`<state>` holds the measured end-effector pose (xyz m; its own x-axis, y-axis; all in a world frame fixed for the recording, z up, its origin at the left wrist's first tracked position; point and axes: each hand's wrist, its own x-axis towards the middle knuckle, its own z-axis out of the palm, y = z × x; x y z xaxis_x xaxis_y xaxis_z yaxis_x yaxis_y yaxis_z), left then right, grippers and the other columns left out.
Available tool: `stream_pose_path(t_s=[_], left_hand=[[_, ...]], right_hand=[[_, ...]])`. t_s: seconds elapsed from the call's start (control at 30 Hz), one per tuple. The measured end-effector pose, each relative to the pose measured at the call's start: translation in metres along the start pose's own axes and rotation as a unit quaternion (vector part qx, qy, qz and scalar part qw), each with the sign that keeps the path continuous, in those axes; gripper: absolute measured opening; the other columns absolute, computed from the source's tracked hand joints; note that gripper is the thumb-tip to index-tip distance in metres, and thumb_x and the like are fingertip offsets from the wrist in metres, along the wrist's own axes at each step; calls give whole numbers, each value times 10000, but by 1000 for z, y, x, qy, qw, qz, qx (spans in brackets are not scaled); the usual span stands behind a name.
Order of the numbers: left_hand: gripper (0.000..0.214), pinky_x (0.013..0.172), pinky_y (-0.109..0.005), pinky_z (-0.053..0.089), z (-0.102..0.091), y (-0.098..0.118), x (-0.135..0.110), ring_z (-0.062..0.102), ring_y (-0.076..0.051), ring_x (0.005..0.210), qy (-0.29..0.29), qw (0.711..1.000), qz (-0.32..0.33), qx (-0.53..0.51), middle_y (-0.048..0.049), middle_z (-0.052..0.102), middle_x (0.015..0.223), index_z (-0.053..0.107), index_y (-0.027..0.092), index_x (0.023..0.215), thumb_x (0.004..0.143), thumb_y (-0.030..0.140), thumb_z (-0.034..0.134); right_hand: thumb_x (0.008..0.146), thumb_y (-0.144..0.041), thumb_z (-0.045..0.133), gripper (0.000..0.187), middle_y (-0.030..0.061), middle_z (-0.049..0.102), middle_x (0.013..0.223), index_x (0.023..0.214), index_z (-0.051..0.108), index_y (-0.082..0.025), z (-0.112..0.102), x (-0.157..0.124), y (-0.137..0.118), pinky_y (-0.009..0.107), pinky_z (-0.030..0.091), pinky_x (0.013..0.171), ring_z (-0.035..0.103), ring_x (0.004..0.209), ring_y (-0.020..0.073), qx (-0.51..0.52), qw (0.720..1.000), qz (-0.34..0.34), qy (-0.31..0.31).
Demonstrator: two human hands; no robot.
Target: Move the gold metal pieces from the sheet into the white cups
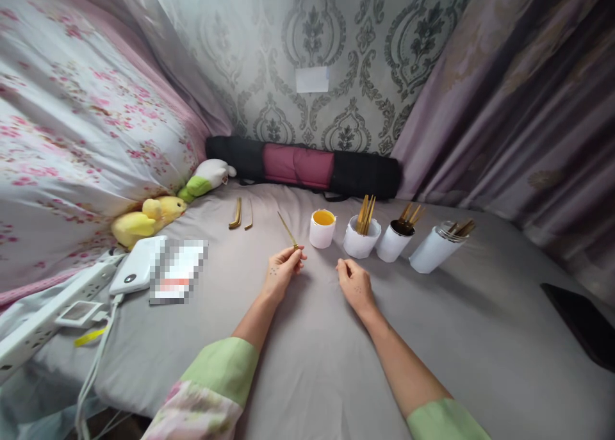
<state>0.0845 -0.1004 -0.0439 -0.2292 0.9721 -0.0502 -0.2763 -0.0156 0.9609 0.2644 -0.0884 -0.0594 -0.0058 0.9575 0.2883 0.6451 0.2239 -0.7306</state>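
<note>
My left hand point(282, 268) is pinched shut on a thin golden stick point(287, 229) that points up and to the left. My right hand point(354, 284) rests on the grey sheet point(317, 350), fingers loosely curled, holding nothing that I can see. Just beyond both hands stands a row of white cups: one with yellow liquid point(322, 228), one with several golden sticks point(362, 236), one with a dark inside and sticks point(395, 239), and one tipped to the right point(435, 248). Two more golden sticks point(240, 214) lie further left on the sheet.
A yellow soft toy point(144, 219) and a green-white one point(207, 177) lie by the floral pillow point(77, 126). A white power bank point(137, 264), a power strip point(43, 318) and cables are at left. A black-pink roll point(302, 166) lines the wall. A dark flat object point(583, 321) lies right.
</note>
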Motion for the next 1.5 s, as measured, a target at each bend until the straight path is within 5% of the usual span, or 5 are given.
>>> stream_pose_path(t_s=[0.4,0.87,1.5], left_hand=[[344,554,-207,420,10,-5,-18,498,-79,566,-16,984,92,151,-32,618,722,635,120,1000,772,361,548],[280,664,-228,422,10,-11,-24,540,-114,698,-72,899,271,335,-46,610,774,624,189,1052,861,272,436],[298,765,-256,436,10,-17,-28,552,-144,859,-120,838,324,422,-86,604,927,593,198,1073,886,241,366]], right_hand=[[851,-461,374,385,22,590,587,709,588,-175,-2,1,0,212,345,525,501,529,122,51,998,17,-16],[845,-448,396,359,6,561,581,780,606,-164,-7,-2,-4,216,384,546,511,535,119,115,993,16,-19],[857,-415,382,333,10,531,628,885,593,-158,-11,-6,-12,213,403,539,506,577,116,173,985,3,-8]])
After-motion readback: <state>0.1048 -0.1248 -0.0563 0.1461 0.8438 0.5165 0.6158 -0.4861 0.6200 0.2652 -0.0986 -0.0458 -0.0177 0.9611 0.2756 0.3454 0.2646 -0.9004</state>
